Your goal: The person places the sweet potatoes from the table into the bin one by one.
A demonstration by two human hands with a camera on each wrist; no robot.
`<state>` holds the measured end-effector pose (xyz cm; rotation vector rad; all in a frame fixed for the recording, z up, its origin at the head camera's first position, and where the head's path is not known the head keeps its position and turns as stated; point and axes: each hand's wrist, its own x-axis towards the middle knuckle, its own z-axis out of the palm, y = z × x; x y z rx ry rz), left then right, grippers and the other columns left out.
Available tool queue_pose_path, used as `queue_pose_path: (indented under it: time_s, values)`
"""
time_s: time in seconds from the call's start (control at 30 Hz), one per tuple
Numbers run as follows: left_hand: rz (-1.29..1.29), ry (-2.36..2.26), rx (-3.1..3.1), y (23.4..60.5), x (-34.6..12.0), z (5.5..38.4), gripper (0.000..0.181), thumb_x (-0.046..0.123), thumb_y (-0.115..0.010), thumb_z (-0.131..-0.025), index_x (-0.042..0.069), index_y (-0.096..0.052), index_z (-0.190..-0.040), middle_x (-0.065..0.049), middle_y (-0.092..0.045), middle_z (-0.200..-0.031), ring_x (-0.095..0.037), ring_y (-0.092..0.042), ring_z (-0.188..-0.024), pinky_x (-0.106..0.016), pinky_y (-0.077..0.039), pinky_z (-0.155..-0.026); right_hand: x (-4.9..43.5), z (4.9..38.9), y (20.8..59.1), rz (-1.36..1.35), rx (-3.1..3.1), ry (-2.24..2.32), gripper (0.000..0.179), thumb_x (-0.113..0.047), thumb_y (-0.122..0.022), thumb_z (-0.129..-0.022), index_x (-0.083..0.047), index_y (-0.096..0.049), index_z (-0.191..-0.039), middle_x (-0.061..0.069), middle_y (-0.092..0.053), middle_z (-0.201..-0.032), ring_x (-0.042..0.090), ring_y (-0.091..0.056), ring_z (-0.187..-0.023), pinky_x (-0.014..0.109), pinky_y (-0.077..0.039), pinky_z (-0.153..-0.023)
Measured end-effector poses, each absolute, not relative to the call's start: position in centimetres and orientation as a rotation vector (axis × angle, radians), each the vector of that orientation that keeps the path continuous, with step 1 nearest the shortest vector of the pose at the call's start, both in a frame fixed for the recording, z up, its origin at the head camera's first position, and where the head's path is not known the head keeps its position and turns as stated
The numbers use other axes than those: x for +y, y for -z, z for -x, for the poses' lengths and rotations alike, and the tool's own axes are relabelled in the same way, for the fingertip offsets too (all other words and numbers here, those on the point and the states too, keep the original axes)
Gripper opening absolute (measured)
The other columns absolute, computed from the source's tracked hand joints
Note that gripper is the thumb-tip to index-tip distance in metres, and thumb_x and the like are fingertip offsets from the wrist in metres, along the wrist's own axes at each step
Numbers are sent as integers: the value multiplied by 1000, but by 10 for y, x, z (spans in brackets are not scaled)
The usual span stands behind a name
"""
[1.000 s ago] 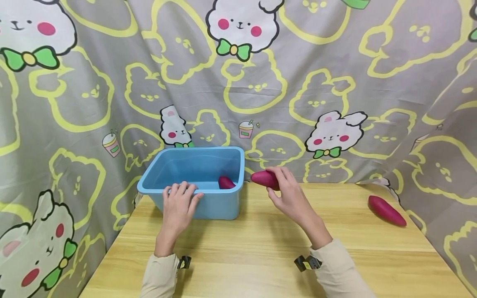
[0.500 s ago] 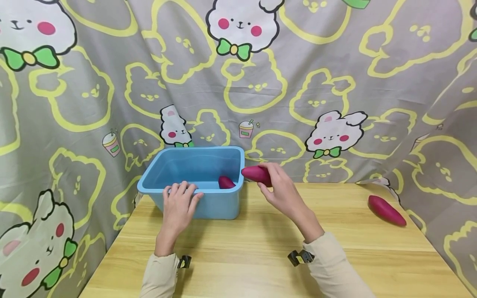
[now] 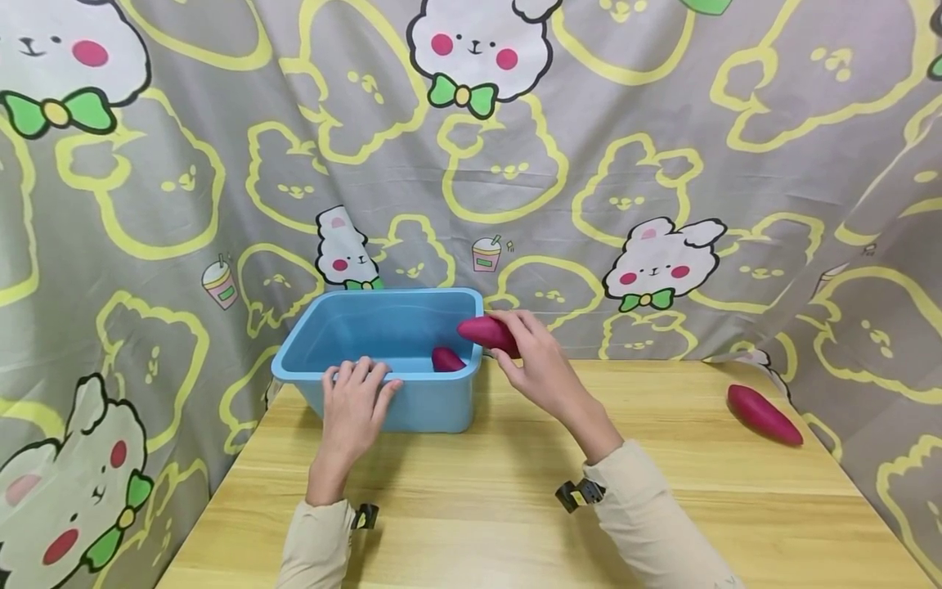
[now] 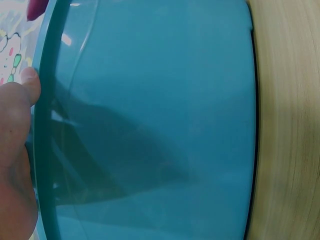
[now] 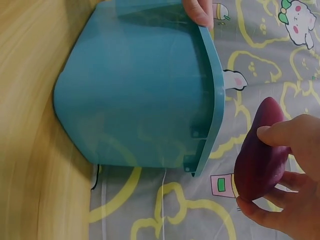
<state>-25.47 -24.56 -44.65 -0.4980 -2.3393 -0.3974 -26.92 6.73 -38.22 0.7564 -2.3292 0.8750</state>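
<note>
My right hand grips a purple-red sweet potato between thumb and fingers. Its pointed end reaches over the right rim of a blue plastic bin in the head view. The right wrist view shows the same sweet potato beyond the rim of the bin. Fingers of my left hand are hooked over the bin's front rim. Inside, at the right front corner, lies another sweet potato, partly hidden by the front wall.
A third sweet potato lies far right on the wooden table. Behind the bin and along both sides hangs a grey curtain with rabbit prints. Black straps with small devices sit at both wrists.
My right hand has moved left and slightly up with the sweet potato, from beside the bin to over its right rim. The left hand and the bin have stayed in place.
</note>
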Motion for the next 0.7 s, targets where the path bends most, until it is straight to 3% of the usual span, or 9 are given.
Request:
queue_pose_path:
  time_s: [0.7]
  values:
    - [501,403,-2347,448,-247,256,21,35,-62,-103,14,-64,-101,-9,-59,-100,-36,-50,-99,-64,-26,-100,33,280,369,-792,-2355,-803,51,-13,-74,-92,-13,-60,-142,10,-57,-134,26,-58,-117,43,-56,-91]
